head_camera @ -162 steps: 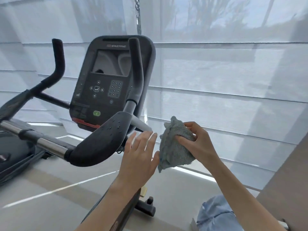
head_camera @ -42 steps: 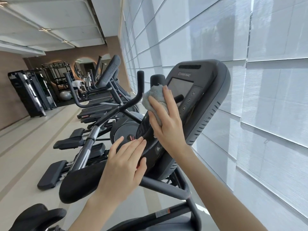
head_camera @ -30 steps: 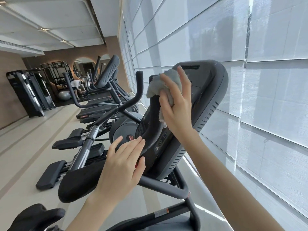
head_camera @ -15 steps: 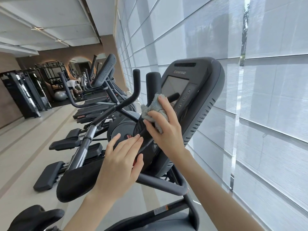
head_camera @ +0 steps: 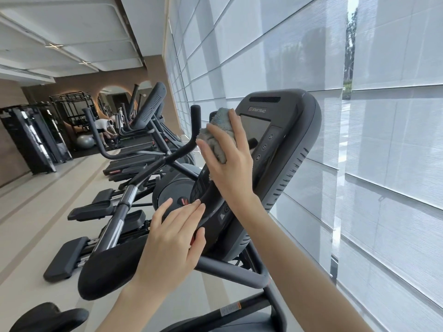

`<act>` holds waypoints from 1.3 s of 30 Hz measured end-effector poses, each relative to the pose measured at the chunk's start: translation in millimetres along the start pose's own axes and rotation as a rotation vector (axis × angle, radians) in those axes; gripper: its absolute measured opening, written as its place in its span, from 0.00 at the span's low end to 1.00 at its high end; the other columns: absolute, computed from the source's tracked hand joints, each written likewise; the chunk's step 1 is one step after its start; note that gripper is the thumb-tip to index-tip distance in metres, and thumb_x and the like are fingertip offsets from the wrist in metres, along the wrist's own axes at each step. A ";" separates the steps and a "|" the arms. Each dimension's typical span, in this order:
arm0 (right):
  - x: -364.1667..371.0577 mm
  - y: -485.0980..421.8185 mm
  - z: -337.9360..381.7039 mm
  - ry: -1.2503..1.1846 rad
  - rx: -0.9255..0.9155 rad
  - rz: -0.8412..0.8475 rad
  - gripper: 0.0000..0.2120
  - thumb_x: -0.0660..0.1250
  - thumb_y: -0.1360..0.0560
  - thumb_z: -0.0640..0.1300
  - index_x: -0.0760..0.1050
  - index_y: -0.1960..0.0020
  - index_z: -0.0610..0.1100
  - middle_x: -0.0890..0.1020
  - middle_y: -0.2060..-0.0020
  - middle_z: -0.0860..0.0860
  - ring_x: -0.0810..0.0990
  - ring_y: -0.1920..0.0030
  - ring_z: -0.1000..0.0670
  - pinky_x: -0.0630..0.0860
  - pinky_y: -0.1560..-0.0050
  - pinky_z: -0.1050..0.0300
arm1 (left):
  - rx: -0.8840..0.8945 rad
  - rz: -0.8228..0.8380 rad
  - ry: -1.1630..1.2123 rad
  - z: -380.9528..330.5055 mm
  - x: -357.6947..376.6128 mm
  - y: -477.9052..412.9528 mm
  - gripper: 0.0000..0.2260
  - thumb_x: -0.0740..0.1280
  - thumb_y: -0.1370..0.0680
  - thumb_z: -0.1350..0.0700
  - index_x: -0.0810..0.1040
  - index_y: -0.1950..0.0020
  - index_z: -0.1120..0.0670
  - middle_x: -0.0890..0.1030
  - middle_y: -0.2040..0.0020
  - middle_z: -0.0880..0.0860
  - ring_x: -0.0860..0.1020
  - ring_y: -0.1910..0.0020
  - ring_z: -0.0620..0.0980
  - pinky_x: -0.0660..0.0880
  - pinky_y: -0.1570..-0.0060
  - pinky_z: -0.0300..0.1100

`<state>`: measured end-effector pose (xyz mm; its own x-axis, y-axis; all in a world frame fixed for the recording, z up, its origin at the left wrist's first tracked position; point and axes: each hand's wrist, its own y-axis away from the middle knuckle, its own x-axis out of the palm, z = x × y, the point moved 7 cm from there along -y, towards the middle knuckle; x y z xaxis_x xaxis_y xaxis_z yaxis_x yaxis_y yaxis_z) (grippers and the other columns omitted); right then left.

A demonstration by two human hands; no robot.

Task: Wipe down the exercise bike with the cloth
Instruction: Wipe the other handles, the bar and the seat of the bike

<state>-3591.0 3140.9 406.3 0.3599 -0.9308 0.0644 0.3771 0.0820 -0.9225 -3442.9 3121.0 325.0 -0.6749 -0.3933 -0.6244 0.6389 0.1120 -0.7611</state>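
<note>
L hand [head_camera: 172, 238] & R hand [head_camera: 230, 164]: both bare, slim, w/ long fingers. L forearm [head_camera: 124, 305] & R forearm [head_camera: 299, 271]: bare too, slender, smooth, right to btm edge. Clothing: can't tell.

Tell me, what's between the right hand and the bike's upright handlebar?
The grey-blue cloth: the right hand grips it around the upright handlebar, as the head view shows.

Right hand [head_camera: 229, 168] grips cloth [head_camera: 215, 133] around handlebar [head_camera: 212, 213]; left hand [head_camera: 172, 238] touches it below.
</note>
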 end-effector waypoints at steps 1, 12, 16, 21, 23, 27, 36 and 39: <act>-1.1 0.4 -0.2 -0.014 0.011 -0.019 0.12 0.70 0.25 0.46 0.80 0.44 0.43 0.68 0.30 0.40 0.67 0.29 0.42 0.75 0.39 0.46 | -0.002 0.002 -0.001 0.2 0.1 -0.2 0.17 0.61 0.22 0.55 0.80 0.38 0.60 0.81 0.40 0.53 0.78 0.43 0.48 0.62 0.29 0.54; -24.2 71.1 -19.3 -0.176 0.092 0.127 0.18 0.59 0.27 0.38 0.76 0.39 0.40 0.68 0.30 0.43 0.64 0.28 0.50 0.63 0.30 0.41 | 0.002 0.026 -0.038 -1.9 -0.9 -0.3 0.17 0.61 0.22 0.55 0.80 0.38 0.60 0.81 0.40 0.54 0.79 0.44 0.49 0.61 0.29 0.52; -37.0 16.3 -13.1 -0.284 0.175 0.005 0.22 0.57 0.27 0.38 0.72 0.34 0.41 0.69 0.32 0.48 0.65 0.28 0.52 0.61 0.29 0.61 | -0.003 0.029 -0.027 -0.6 -0.5 0.6 0.17 0.61 0.22 0.54 0.79 0.38 0.60 0.80 0.39 0.53 0.79 0.43 0.49 0.61 0.28 0.52; -10.5 -11.1 -12.2 -0.273 0.163 0.054 0.19 0.64 0.23 0.42 0.72 0.33 0.44 0.70 0.33 0.51 0.65 0.29 0.54 0.62 0.28 0.53 | -0.010 0.027 -0.019 0.2 -0.5 0.4 0.17 0.61 0.22 0.55 0.79 0.37 0.60 0.80 0.39 0.53 0.78 0.42 0.48 0.62 0.29 0.53; -8.5 -4.1 -15.9 -0.272 0.207 0.017 0.18 0.67 0.24 0.45 0.74 0.34 0.45 0.71 0.32 0.48 0.66 0.29 0.54 0.63 0.30 0.61 | -0.009 0.021 -0.016 -0.1 -0.3 1.0 0.17 0.61 0.22 0.55 0.79 0.37 0.60 0.80 0.39 0.53 0.77 0.42 0.48 0.63 0.30 0.54; -9.4 17.3 -16.7 -0.245 0.226 -0.055 0.16 0.67 0.24 0.42 0.76 0.37 0.43 0.73 0.33 0.42 0.69 0.31 0.52 0.66 0.32 0.62 | -0.014 0.020 -0.011 0.3 0.5 1.2 0.18 0.61 0.22 0.55 0.79 0.37 0.60 0.80 0.39 0.54 0.78 0.41 0.49 0.62 0.29 0.54; -22.3 83.5 -22.6 -0.230 0.221 0.091 0.16 0.63 0.24 0.41 0.76 0.37 0.40 0.72 0.32 0.42 0.68 0.30 0.52 0.65 0.31 0.61 | -0.005 0.028 -0.046 -1.2 -1.7 -0.3 0.17 0.61 0.22 0.55 0.79 0.37 0.61 0.81 0.40 0.54 0.79 0.42 0.50 0.62 0.29 0.55; -38.3 53.0 -17.6 -0.226 0.179 0.029 0.17 0.63 0.24 0.38 0.74 0.35 0.41 0.71 0.32 0.43 0.68 0.30 0.53 0.64 0.32 0.62 | 0.003 0.029 -0.044 -1.2 -1.4 1.0 0.17 0.61 0.23 0.56 0.79 0.37 0.61 0.80 0.39 0.55 0.79 0.42 0.51 0.62 0.29 0.54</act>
<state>-3599.9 3174.6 348.3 0.5466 -0.8255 0.1406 0.5012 0.1880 -0.8446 -3441.7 3122.7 324.9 -0.6393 -0.4299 -0.6376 0.6588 0.1214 -0.7424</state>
